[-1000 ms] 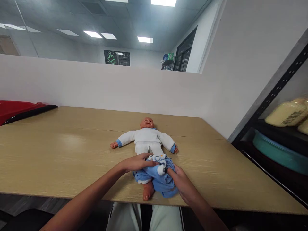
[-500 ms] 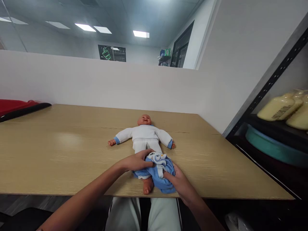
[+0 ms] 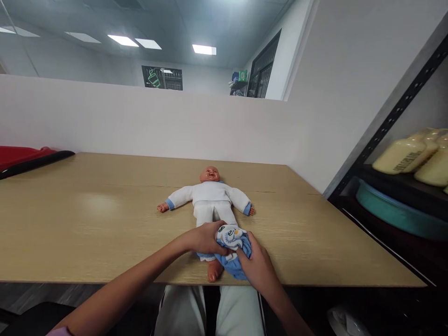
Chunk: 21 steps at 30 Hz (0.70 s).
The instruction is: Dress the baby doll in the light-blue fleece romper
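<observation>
Left hand (image 3: 205,239) and right hand (image 3: 258,268) clutch the cloth (image 3: 231,239), bunched over the legs of the doll (image 3: 213,198) at its 6 o'clock, probably to hold it gathered.

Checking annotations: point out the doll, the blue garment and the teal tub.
doll (image 3: 213,198): head view, on its white top.
blue garment (image 3: 231,269): head view, on its bunched fabric.
teal tub (image 3: 395,215): head view, on its side wall.

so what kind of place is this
Likely an indoor workroom with partitioned stations, not a home: a wooden table against a white partition wall, panel ceiling lights, and a metal shelving rack holding cream bottles. The left hand and right hand grip a blue garment on a baby doll.
</observation>
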Motion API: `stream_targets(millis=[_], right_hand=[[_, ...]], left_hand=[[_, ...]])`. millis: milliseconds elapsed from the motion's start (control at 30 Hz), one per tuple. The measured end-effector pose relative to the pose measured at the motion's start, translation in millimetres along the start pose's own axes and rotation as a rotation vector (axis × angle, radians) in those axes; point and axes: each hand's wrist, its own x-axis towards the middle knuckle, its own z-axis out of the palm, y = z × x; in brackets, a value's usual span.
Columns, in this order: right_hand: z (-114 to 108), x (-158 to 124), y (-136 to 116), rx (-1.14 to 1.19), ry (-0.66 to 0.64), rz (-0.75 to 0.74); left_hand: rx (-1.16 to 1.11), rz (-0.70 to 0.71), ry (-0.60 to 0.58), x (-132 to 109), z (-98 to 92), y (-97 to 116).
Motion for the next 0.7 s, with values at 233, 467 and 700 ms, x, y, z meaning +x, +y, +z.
stream_targets(millis=[233, 467, 700], right_hand=[[4, -17, 25, -0.062, 0.020, 0.004], [13, -23, 42, 0.560, -0.228, 0.065], [46, -33, 64, 0.298, 0.139, -0.115]], left_hand=[[0.416, 0.026, 0.170, 1, 23.8, -2], [0.400, 0.078, 0.048, -3, 20.0, 2], [-0.169, 0.277, 0.036, -4, 15.6, -15]])
